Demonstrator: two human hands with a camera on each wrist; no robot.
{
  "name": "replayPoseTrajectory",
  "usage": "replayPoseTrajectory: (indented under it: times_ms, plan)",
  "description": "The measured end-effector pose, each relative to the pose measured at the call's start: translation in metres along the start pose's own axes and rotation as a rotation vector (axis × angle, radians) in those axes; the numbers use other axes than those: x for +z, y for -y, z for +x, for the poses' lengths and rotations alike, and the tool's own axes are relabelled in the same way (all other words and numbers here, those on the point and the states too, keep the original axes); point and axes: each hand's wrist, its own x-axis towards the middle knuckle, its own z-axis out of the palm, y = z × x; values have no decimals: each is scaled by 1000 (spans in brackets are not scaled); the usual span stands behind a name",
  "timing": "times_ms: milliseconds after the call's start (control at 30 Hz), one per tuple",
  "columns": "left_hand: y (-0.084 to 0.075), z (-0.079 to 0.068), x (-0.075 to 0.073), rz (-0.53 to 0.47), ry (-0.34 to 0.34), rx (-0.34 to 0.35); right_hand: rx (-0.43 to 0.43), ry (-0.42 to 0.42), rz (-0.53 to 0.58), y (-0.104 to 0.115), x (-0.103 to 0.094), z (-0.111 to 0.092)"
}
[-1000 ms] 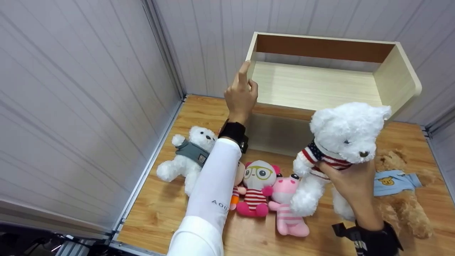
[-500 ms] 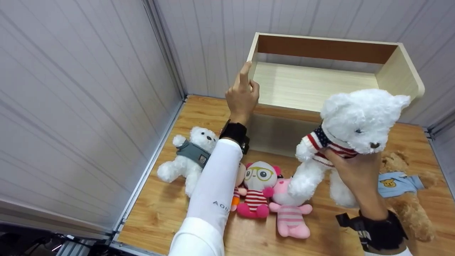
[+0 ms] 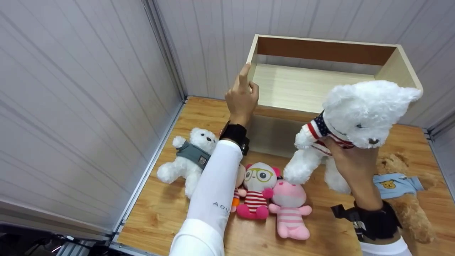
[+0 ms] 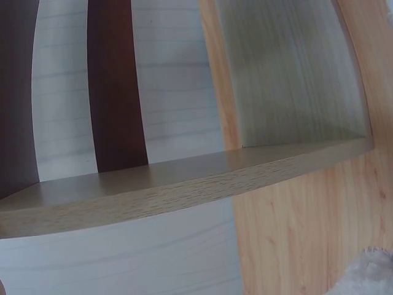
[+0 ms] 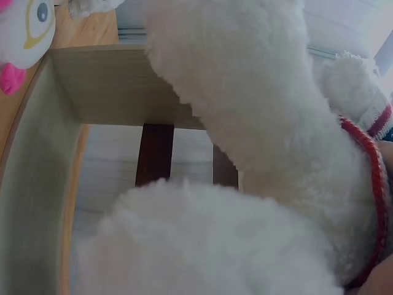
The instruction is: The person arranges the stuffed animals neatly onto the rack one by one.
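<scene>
A white teddy bear [image 3: 368, 106] in a striped and starred sweater is held up in front of the right part of the wooden shelf [image 3: 295, 87]. My right hand [image 3: 353, 165] grips it round its middle, the thumb over the sweater; the other fingers are hidden. In the right wrist view, the bear's white leg [image 5: 245, 104] covers much of the shelf. My left hand [image 3: 242, 96] holds the front edge of the shelf's left side panel [image 4: 184, 184], index finger stretched along it. Its remaining fingers are partly hidden.
On the wooden floor [image 3: 149, 213] lie a white bear in a grey shirt [image 3: 192, 153], a panda doll with yellow glasses [image 3: 258, 188], a pink striped doll [image 3: 290, 213] and a brown bear in a blue shirt [image 3: 398, 186]. Another doll is mostly behind my left sleeve [image 3: 213, 202]. Grey walls enclose the space.
My right hand has lifted the white teddy bear up and slightly right, uncovering more of the pink striped doll. My left hand stays at the shelf's side panel.
</scene>
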Motion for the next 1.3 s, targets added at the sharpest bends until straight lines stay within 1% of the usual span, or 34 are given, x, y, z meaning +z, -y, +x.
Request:
replayPoseTrajectory:
  times_ms: [200,267,433,533,600,667,767,833,933,1000,1067,1100,1233,1300]
  plan:
    - [-1,-1,2,-12,6,-2,-24,-28,-2,8,2,10]
    - [0,-1,2,-12,8,-2,-36,-39,4,16,3,13]
    - [2,-1,0,-3,13,-3,-66,-56,81,43,7,20]
    - [3,-1,-1,-2,12,-7,-69,-72,110,50,11,24]
    - [3,-2,-2,-4,12,-9,-82,-98,95,46,16,28]
    - [3,-2,-2,-9,14,-9,-91,-120,79,38,21,32]
    - [2,-2,-1,-14,16,-9,-159,-158,35,20,31,38]
    - [1,-1,0,-15,11,-4,-185,-168,23,11,35,41]
    - [0,-1,2,-12,3,7,-157,-138,30,4,39,44]
    - [-1,0,3,-11,-2,14,-132,-125,34,3,40,47]
    - [-1,0,3,-9,-3,15,-138,-121,28,5,41,51]
    - [-2,0,3,-9,-5,14,-146,-141,16,6,42,53]
    - [-3,0,4,-13,-6,9,-175,-191,42,18,43,60]
    - [-3,0,4,-14,-1,10,-168,-210,69,25,44,62]
